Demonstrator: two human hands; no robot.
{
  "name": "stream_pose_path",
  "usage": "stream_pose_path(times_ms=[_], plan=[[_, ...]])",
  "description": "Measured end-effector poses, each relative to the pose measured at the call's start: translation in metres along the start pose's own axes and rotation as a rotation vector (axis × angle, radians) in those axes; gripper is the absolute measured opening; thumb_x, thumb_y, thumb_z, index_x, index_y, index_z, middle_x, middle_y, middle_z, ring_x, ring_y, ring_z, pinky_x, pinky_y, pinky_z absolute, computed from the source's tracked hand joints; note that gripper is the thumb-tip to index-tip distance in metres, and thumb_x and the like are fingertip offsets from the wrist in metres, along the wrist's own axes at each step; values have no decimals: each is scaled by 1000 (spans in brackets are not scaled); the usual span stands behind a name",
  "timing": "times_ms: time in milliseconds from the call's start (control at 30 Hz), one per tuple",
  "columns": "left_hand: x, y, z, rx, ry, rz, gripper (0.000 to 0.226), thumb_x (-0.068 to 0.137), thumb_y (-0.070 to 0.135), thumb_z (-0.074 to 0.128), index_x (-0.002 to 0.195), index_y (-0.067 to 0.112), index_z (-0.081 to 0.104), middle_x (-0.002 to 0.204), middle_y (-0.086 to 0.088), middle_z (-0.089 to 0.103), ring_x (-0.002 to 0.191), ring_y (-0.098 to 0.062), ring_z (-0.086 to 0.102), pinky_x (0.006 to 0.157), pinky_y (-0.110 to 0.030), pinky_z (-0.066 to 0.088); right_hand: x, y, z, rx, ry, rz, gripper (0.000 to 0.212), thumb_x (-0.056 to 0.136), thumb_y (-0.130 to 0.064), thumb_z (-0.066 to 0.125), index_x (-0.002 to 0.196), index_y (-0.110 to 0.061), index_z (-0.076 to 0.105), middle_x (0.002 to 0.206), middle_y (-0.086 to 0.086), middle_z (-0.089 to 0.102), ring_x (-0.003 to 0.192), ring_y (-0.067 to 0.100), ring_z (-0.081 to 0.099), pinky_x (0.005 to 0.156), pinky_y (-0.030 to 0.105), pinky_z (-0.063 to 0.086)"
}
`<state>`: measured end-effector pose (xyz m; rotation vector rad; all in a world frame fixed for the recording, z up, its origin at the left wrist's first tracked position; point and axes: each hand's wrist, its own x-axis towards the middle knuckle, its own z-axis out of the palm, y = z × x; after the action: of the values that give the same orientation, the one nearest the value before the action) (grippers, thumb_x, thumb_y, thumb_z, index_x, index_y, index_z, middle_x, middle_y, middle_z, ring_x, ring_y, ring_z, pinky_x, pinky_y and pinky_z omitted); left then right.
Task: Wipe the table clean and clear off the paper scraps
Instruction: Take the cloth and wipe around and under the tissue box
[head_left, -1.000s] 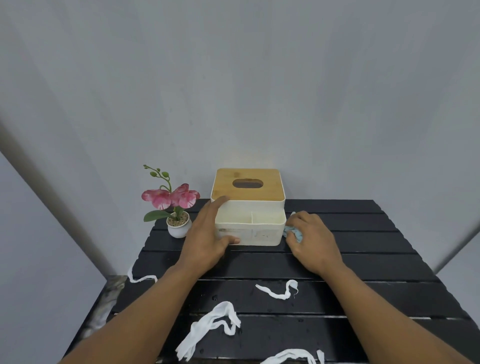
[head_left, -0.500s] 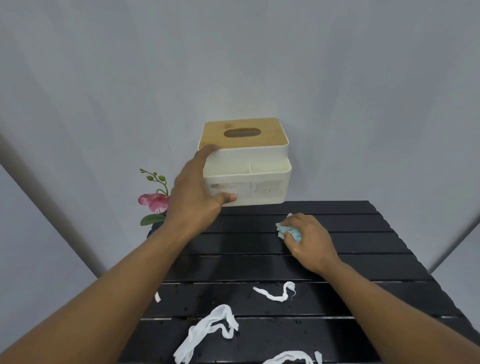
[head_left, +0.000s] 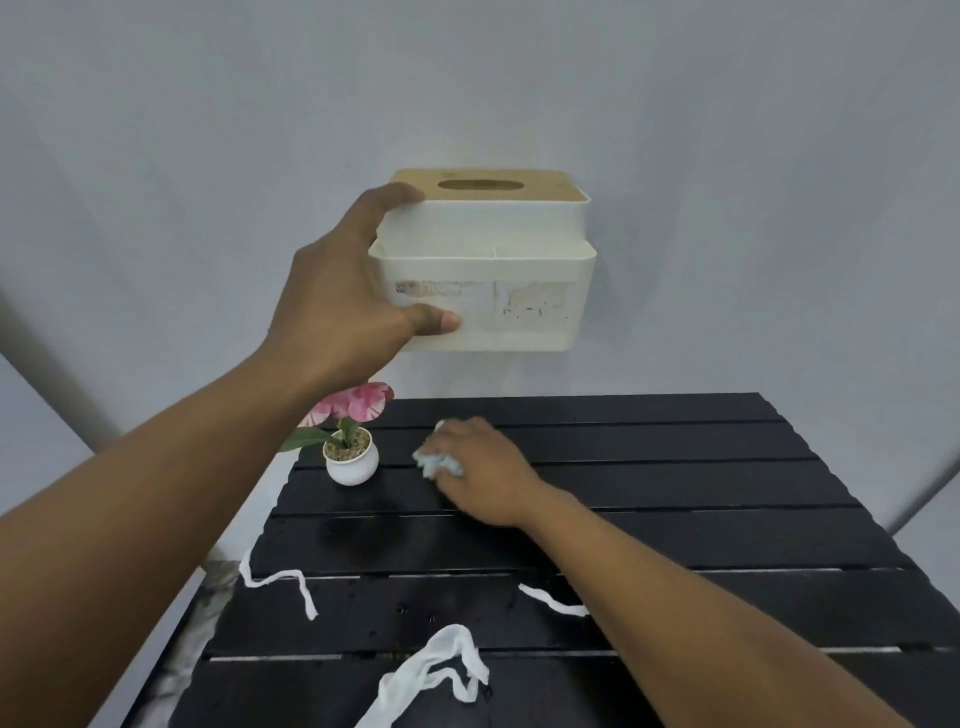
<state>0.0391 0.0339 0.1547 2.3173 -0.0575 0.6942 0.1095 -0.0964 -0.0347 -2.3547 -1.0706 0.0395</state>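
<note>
My left hand (head_left: 337, 296) grips the left side of a white tissue box with a wooden lid (head_left: 498, 270) and holds it well above the black slatted table (head_left: 675, 519). On the far part of the table my right hand (head_left: 483, 473) presses a crumpled light-blue cloth (head_left: 436, 464) against the slats. White paper scraps lie on the near slats: a thin strip at the left edge (head_left: 283, 579), a short one (head_left: 550, 603) partly hidden by my right forearm, and a larger twisted one (head_left: 431, 670) near the front.
A small white pot with a pink artificial flower (head_left: 350, 449) stands at the table's far left, close to the cloth. A grey wall rises right behind the table. The table's left edge drops off beside the thin strip.
My left hand lifted the tissue box off the table and raised it high. My right hand slid the cloth leftwards into the spot where the box stood.
</note>
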Motion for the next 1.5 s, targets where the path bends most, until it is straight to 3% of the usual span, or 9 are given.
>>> stream_pose_path(times_ms=[167, 400, 533, 800, 933, 1000, 1167, 1300, 1500], plan=[[-1, 0, 1, 2, -2, 7, 87, 59, 28, 89, 129, 43, 40, 92, 31, 41, 75, 4, 53, 60, -6, 36, -51, 0, -19, 138, -75, -186, 25, 86, -23, 60, 108, -28, 70, 111, -10, 67, 106, 8, 55, 96, 21, 38], [0, 0, 0, -10, -5, 15, 87, 59, 29, 89, 130, 43, 40, 97, 24, 47, 78, 1, 56, 63, -11, 40, -59, 105, -61, -83, 364, 371, 18, 91, -25, 57, 104, -22, 68, 105, -5, 64, 103, 19, 49, 79, 31, 40], [-1, -1, 2, -24, 0, 11, 87, 59, 29, 89, 129, 43, 40, 92, 33, 42, 78, 2, 55, 64, -11, 40, -49, 65, -35, -41, 274, 192, 21, 89, -20, 57, 107, -22, 67, 108, -4, 63, 96, 19, 46, 86, 40, 44], [-3, -1, 4, -43, 6, 7, 88, 58, 27, 90, 130, 42, 40, 91, 34, 39, 79, 3, 54, 61, -3, 37, -103, -7, -38, 201, -110, -78, 25, 89, -22, 60, 112, -30, 69, 114, -19, 64, 111, 2, 48, 94, 16, 38], [-4, -2, 6, -46, 20, 7, 87, 58, 27, 90, 128, 42, 41, 90, 34, 40, 80, 3, 54, 64, -9, 38, -101, 1, -64, 85, 142, -176, 20, 88, -12, 61, 103, -17, 73, 102, -12, 71, 101, -11, 52, 92, 8, 34], [-4, -3, 7, -43, 24, 12, 88, 58, 28, 90, 128, 42, 40, 91, 33, 40, 82, -3, 56, 65, -10, 39, -79, 37, -74, 21, 338, -47, 19, 87, -9, 58, 96, -11, 74, 95, -2, 73, 95, -7, 57, 88, 5, 35], [-8, -4, 13, -57, 27, -7, 87, 57, 28, 90, 128, 42, 41, 90, 32, 42, 82, -2, 55, 64, -8, 39, -33, 90, -50, -104, 441, 444, 22, 93, -20, 52, 102, -12, 71, 103, 5, 69, 95, 25, 59, 71, 28, 47], [-9, -5, 16, -71, 15, -9, 86, 57, 27, 90, 127, 42, 42, 90, 31, 43, 80, 1, 56, 60, 0, 38, -7, 40, -29, -93, 347, 266, 23, 93, -23, 51, 100, -12, 70, 99, 8, 68, 91, 27, 59, 78, 36, 49], [-13, -7, 21, -59, 21, -20, 87, 57, 29, 90, 127, 44, 41, 91, 32, 40, 88, -9, 56, 73, -19, 47, -38, -18, -6, 19, 88, -92, 31, 78, -28, 64, 108, -24, 68, 109, -7, 68, 100, 14, 55, 94, 24, 40]])
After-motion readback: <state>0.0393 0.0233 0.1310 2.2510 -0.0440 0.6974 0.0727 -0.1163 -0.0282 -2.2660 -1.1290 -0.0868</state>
